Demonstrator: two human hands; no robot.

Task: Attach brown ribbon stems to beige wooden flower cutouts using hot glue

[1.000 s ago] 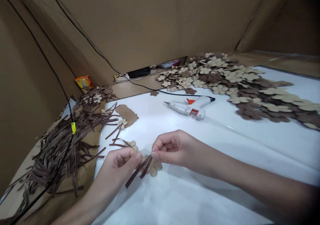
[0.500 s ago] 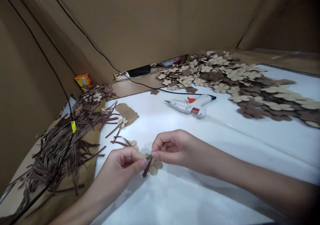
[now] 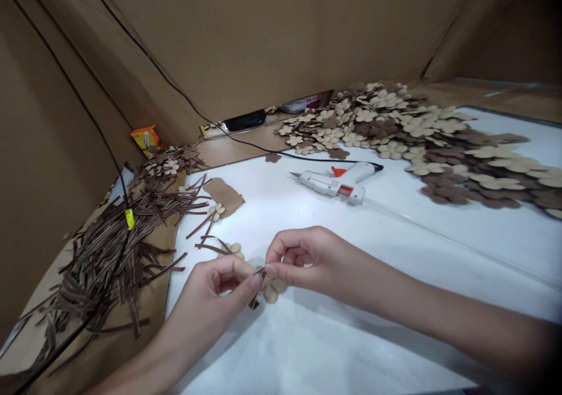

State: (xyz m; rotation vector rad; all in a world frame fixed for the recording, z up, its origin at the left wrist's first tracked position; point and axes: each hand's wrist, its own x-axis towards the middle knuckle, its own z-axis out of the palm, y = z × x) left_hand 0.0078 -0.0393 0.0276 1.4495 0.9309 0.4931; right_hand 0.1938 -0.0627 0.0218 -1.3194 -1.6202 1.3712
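Low over the white board, my left hand (image 3: 226, 287) pinches a short brown ribbon (image 3: 254, 304) between thumb and forefinger. My right hand (image 3: 298, 257) is closed on the upper part of the same ribbon, its fingertips almost touching the left ones. A beige felt flower (image 3: 273, 289) lies just beneath the fingertips, partly hidden by them. Behind my left hand is another beige flower (image 3: 236, 248) with thin ribbon pieces beside it. A white glue gun (image 3: 327, 185) with an orange trigger rests beyond my right hand, a clear glue stick trailing from it.
Brown ribbon strips (image 3: 105, 248) are heaped at the left on cardboard. Beige and brown felt flowers (image 3: 413, 129) cover the back right. A black cable (image 3: 162, 79) crosses from upper left to the glue gun. A torn brown piece (image 3: 225, 196) and an orange packet (image 3: 147, 139) are farther back.
The ribbon has turned and is now more covered by my fingertips, with only its lower end hanging out. Both hands stay nearly in place, and the view has shifted slightly.
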